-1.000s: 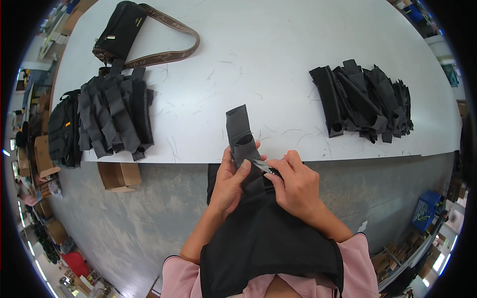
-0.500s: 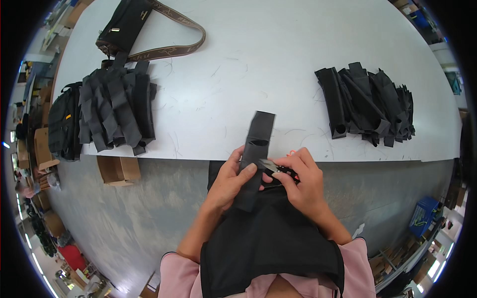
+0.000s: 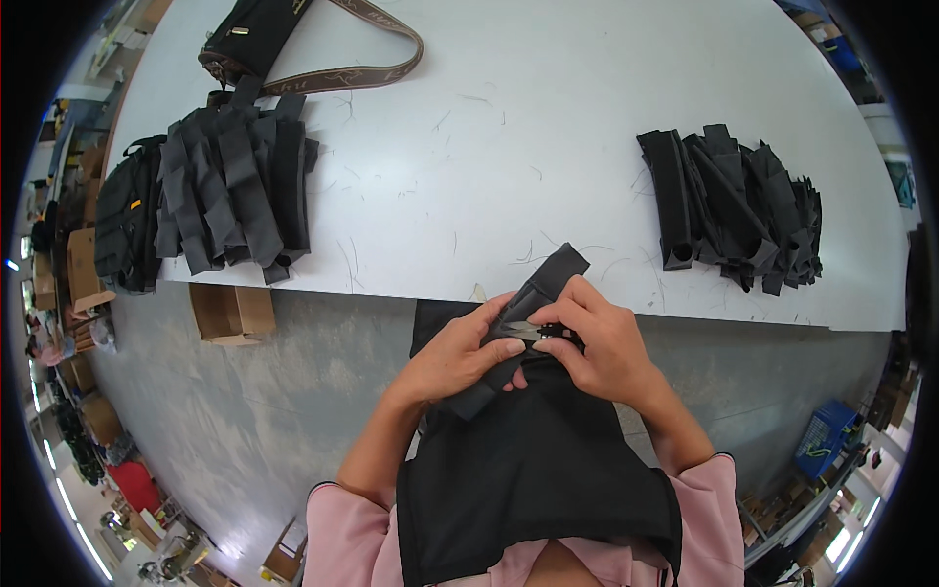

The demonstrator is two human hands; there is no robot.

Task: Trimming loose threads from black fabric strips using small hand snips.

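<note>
My left hand [image 3: 455, 354] grips a flat black fabric strip [image 3: 559, 272], which slants from lower left to upper right at the table's near edge. Its thumb presses on the strip's face. In my right hand [image 3: 611, 347] is a small pair of thread snips [image 3: 526, 331], their metal blades lying against the middle of the strip. My right fingers wrap round the handle and hide most of it. Whether the blades are closed on a thread is too small to tell.
Piles of black fabric strips lie on the white table [image 3: 469, 196], one left [image 3: 235, 186] and one right [image 3: 734, 205]. Beyond the left pile lies a black bag [image 3: 259, 39]; beside it, a black backpack [image 3: 127, 220]. Below the edge stands a cardboard box [image 3: 233, 318]. Loose threads dot the tabletop.
The strip has tilted to the right and come lower, from nearly upright to a slant. My right hand has moved slightly upward, with the snips' blades now further across the strip.
</note>
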